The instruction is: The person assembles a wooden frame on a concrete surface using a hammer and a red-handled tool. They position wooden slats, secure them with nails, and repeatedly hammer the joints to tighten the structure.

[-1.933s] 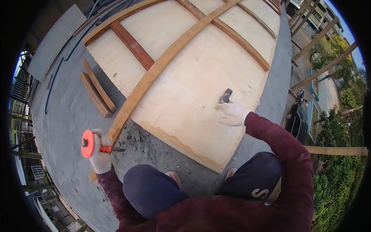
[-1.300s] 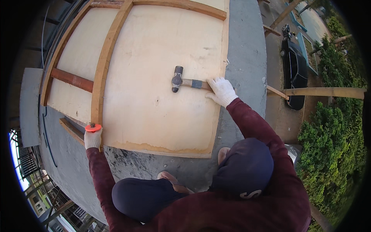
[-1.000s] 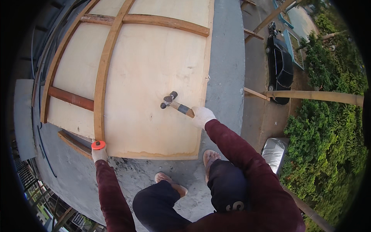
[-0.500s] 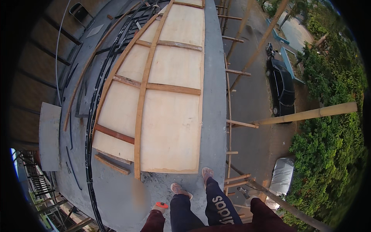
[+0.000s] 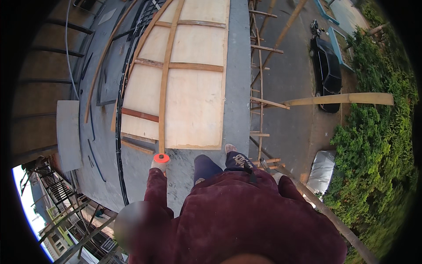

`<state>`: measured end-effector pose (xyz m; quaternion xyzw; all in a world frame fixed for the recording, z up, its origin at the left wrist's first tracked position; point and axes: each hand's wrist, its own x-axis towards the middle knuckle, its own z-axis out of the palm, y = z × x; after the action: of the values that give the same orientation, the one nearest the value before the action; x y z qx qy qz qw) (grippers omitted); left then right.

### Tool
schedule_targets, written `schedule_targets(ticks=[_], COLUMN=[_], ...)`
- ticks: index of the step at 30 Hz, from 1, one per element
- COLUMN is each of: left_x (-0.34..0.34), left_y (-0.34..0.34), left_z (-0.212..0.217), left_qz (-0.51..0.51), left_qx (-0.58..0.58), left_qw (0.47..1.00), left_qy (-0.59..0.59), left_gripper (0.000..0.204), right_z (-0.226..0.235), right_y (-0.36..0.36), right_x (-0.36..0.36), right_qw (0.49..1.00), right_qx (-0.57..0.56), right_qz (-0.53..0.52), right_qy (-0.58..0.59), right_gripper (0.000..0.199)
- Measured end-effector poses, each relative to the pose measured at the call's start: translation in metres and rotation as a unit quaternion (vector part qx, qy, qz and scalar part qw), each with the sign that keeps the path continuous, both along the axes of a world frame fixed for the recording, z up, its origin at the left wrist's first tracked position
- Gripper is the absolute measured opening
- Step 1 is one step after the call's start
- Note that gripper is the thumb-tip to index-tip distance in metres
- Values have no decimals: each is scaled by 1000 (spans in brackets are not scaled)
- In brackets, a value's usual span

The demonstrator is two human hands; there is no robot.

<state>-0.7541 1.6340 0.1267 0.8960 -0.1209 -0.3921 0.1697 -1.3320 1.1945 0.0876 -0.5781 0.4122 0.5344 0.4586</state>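
So the hammer has gone from over the plywood a second ago to out by the person's right side, and the knees that were bent up close in the first frame now sit further down the view.

Left hand: gloved fingers look closed around the chisel, though the round orange guard hides most of them. It sits right by the near end of the long wood strip in this view; can't tell if they touch. Right hand is gloved too and seems wrapped around the hammer, but it's small and the sleeve covers part of it.

Neither tool is working the wood, so this looks like a carrying or repositioning moment. Seems like any move from here calls for a firm hold on both tools and careful footing, with the ledge running along the right.

No real container shows up. Closest thing is the plywood's shallow bays, split by the long strip, a crosspiece and a reddish strip, with bare pale wood showing inside. Further out: loose wood offcuts just off the near left corner, black cables beyond, and a black car down on the road.
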Motion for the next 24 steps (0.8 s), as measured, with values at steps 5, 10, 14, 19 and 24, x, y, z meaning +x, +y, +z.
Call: schedule_targets(ticks=[5, 10, 14, 19, 24], left_x=[-5, -30, -62, -88, -31], left_y=[-17, 12, -5, -81, -219], left_z=[18, -42, -106, -141, -114], left_qz=[171, -115, -211, -236, -69], left_qx=[41, 144, 202, 125, 25], left_qw=[983, 982, 955, 963, 997], left_qy=[56, 35, 52, 48, 40], left_gripper=[22, 19, 20, 20, 28], right_z=[60, 83, 132, 156, 102], right_y=[-72, -126, -161, -227, -318], right_x=[141, 223, 286, 373, 485], right_qw=[971, 945, 882, 907, 953], right_qx=[-116, -110, 28, 36, 34], right_qz=[-211, -298, -447, -403, -282], right_qy=[-18, -80, -148, -119, -108], right_gripper=[21, 14, 12, 15, 16])
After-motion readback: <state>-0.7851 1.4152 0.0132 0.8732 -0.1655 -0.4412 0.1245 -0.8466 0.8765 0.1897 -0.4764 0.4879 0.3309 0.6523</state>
